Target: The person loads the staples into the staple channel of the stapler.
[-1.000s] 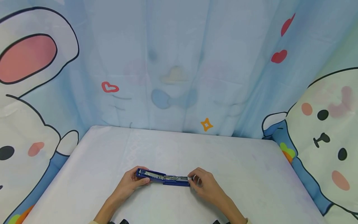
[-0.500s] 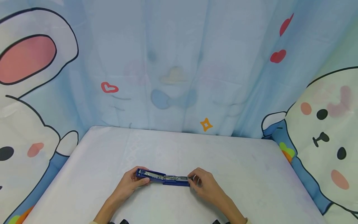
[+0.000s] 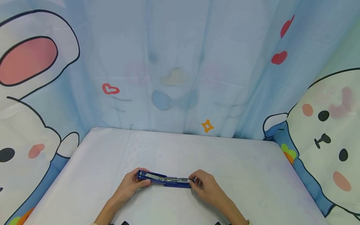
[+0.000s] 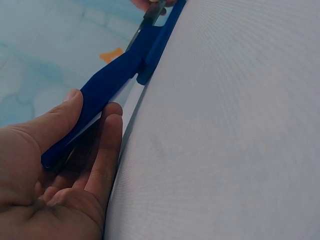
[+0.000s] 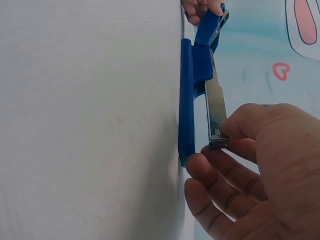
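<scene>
A blue stapler (image 3: pixel 175 185), its top arm folded far back from the base, spans the space between both hands in the head view. My left hand (image 3: pixel 134 182) grips the raised top arm, thumb on the near side and fingers behind. At the other end, my right hand (image 3: pixel 206 184) pinches the front tip of the metal staple magazine (image 5: pixel 216 105) between thumb and fingers. The right wrist view has the magazine standing apart from the blue base (image 5: pixel 186 100), which lies along the tabletop. Whether staples lie inside cannot be made out.
A white cloth-covered table (image 3: pixel 239 165) lies under the hands. Behind it hangs a light blue curtain (image 3: pixel 180 40) with printed cartoon animals and hearts. Small dark objects (image 3: pixel 125 222) poke in at the bottom edge of the head view.
</scene>
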A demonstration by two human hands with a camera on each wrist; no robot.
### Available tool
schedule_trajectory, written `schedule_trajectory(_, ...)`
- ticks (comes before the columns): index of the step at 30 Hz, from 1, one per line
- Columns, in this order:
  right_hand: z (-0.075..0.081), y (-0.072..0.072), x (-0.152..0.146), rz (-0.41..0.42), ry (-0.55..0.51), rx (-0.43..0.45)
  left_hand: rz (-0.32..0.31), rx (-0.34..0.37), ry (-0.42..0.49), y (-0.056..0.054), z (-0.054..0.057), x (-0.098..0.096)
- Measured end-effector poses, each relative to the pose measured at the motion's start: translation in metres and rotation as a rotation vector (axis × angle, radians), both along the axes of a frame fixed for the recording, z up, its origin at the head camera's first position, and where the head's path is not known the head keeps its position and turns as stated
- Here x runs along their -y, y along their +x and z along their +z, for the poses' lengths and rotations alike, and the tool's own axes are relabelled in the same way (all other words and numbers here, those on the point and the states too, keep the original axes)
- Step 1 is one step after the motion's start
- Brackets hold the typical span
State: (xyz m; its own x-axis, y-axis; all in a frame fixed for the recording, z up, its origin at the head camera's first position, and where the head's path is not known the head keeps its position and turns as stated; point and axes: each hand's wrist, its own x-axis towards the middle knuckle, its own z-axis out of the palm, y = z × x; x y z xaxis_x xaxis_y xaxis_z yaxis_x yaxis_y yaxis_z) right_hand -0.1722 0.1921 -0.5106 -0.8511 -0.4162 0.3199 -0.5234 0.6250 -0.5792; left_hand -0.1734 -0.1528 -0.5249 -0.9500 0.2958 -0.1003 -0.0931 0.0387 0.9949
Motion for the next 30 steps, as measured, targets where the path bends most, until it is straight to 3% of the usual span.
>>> schedule_trajectory(21,-0.0025,-0.0005,-0.0008,-0.062,-0.039,0.107,0.002,-0.012,-0.016,-0.0011,-0.0012,0.0018)
schedule_trajectory(30,-0.0024,-0.0001,-0.0030,-0.052,-0.048,0.116,-0.005,-0.015,-0.008,-0.0013,-0.0027,0.0014)
